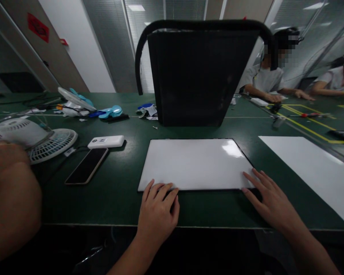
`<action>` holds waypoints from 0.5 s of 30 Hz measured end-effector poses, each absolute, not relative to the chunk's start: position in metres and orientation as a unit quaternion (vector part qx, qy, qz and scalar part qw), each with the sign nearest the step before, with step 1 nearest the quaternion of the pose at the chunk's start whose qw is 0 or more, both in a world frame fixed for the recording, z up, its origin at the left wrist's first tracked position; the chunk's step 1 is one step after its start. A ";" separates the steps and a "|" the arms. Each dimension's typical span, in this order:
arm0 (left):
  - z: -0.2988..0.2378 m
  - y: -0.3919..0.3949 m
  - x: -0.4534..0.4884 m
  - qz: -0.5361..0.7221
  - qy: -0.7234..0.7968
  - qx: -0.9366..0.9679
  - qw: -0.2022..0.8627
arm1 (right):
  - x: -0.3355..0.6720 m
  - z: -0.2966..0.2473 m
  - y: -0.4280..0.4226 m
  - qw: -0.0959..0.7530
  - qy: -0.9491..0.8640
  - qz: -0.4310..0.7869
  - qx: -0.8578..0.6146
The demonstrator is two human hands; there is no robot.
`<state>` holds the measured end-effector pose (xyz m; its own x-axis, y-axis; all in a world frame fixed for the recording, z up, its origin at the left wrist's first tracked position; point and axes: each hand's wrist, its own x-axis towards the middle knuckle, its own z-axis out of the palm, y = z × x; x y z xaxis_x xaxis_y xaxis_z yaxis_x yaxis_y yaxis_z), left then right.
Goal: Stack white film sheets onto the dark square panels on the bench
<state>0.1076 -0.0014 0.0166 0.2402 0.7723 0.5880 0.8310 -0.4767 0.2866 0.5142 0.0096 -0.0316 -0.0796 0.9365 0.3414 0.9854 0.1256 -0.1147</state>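
In the head view, a white rectangular panel [189, 164] with a thin black edge lies flat on the green counter [120, 206], under the person's two hands. The left hand [158, 212] rests at the panel's near edge, toward its left end, fingers loosely bent and a little apart, gripping nothing. The right hand [271, 200] lies at the panel's near right corner, fingers open and spread, also without a grip. Left of the panel are a dark-screened smartphone [87, 167] and, just behind it, a white oblong device [106, 141]; farther left sit a white fan [53, 145] and another person's bent arm [15, 198]. Beyond the panel stands a large black box-like object [200, 76]. Right of the panel lies a white sheet [306, 168], with two seated people [263, 80] beyond it.
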 end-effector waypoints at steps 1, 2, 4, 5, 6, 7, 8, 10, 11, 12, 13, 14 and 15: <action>0.017 -0.001 0.108 -0.348 -0.510 -0.786 0.044 | 0.514 -0.032 0.009 0.166 -0.730 -0.073 -0.659; 0.017 -0.001 0.108 -0.348 -0.510 -0.785 0.045 | 0.513 -0.032 0.009 0.164 -0.729 -0.073 -0.661; 0.018 -0.001 0.108 -0.349 -0.513 -0.783 0.046 | 0.512 -0.032 0.009 0.158 -0.728 -0.072 -0.663; 0.018 -0.001 0.108 -0.349 -0.514 -0.782 0.046 | 0.512 -0.032 0.009 0.154 -0.727 -0.073 -0.665; 0.018 -0.001 0.108 -0.349 -0.514 -0.782 0.045 | 0.511 -0.032 0.009 0.152 -0.726 -0.073 -0.666; 0.018 -0.001 0.108 -0.348 -0.514 -0.783 0.045 | 0.511 -0.032 0.009 0.153 -0.725 -0.072 -0.668; 0.017 -0.001 0.108 -0.348 -0.513 -0.783 0.044 | 0.510 -0.031 0.009 0.157 -0.724 -0.071 -0.668; 0.016 -0.001 0.108 -0.347 -0.514 -0.783 0.045 | 0.508 -0.029 0.010 0.170 -0.719 -0.069 -0.670; 0.016 -0.001 0.108 -0.346 -0.515 -0.783 0.048 | 0.507 -0.028 0.010 0.178 -0.717 -0.068 -0.670; 0.015 -0.001 0.107 -0.343 -0.516 -0.783 0.052 | 0.505 -0.026 0.011 0.183 -0.716 -0.069 -0.671; 0.014 -0.001 0.107 -0.340 -0.517 -0.784 0.057 | 0.504 -0.024 0.011 0.186 -0.714 -0.070 -0.671; 0.014 -0.001 0.107 -0.336 -0.518 -0.784 0.062 | 0.502 -0.022 0.012 0.187 -0.713 -0.071 -0.672; 0.013 0.000 0.107 -0.332 -0.518 -0.786 0.067 | 0.501 -0.020 0.012 0.189 -0.712 -0.071 -0.672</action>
